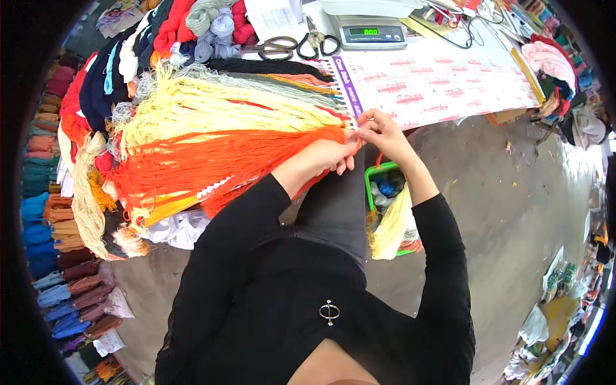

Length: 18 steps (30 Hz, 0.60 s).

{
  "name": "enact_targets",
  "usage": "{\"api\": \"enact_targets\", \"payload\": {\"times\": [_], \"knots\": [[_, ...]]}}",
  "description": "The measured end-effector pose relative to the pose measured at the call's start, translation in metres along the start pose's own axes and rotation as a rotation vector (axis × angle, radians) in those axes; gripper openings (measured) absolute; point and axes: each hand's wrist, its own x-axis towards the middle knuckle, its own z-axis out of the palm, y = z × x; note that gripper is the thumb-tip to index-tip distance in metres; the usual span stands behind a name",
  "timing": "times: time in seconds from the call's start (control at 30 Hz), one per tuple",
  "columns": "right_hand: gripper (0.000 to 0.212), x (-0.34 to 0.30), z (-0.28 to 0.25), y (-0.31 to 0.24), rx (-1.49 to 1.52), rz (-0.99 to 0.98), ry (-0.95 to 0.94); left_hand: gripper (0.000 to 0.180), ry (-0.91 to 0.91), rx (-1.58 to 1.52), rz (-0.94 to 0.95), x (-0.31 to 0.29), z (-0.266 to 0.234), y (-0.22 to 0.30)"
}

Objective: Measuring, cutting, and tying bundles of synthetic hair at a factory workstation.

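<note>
A long skein of orange-red embroidery thread [192, 160] lies across the table's left part, its right end gathered at the lower end of a purple-and-white holed card strip [347, 83]. My left hand [330, 156] is closed around this end, with its fingers curled. Thumb and forefinger of my right hand [383, 133] pinch the orange-red strands beside the card; a short strand hangs below them. Pale yellow thread [218, 106] is spread just above, followed by grey-green thread [282, 90] and black thread [269, 67], all running to the strip. The exact knot or loop is hidden by my fingers.
At the table's back are two pairs of scissors [319, 42] and a digital scale [372, 32]. Printed white paper [436, 86] covers the right side. A green basket [370, 186] with yarn stands below my right forearm. Thread skeins [218, 25] pile up at the back left.
</note>
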Motion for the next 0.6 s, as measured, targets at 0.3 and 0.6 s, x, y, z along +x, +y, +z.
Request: {"api": "enact_targets", "payload": {"times": [0.3,0.6], "knots": [[0.038,-0.005,0.016,-0.025,-1.023,0.062,0.145,0.008,0.481,-0.799,0.338,-0.16,-0.094,0.019],[0.028,-0.011,0.015,0.002,-0.624,-0.169,0.372,0.038,1.458,-0.305,0.284,-0.252,-0.17,-0.014]]}}
